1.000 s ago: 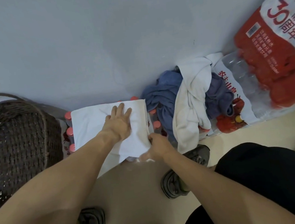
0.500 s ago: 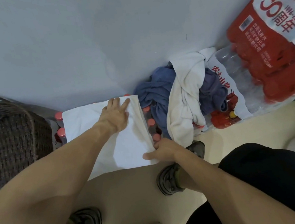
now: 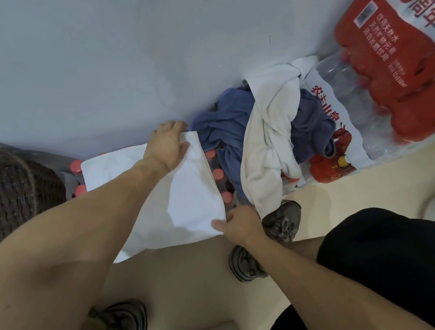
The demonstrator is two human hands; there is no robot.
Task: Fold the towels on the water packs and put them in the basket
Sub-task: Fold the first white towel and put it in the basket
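Hiding bottle caps (image 3: 219,174), white towel (image 3: 187,196) overhangs.

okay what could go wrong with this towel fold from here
The flat white towel overhangs the near edge of the red-capped water bottle pack; it may slide off if the right hand lets go. The left hand works beside the heap of blue and white towels, so it could snag them.

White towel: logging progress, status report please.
Left hand grips far corner, right hand pinches near corner. White towel flat, unfinished. Towel pile alongside.
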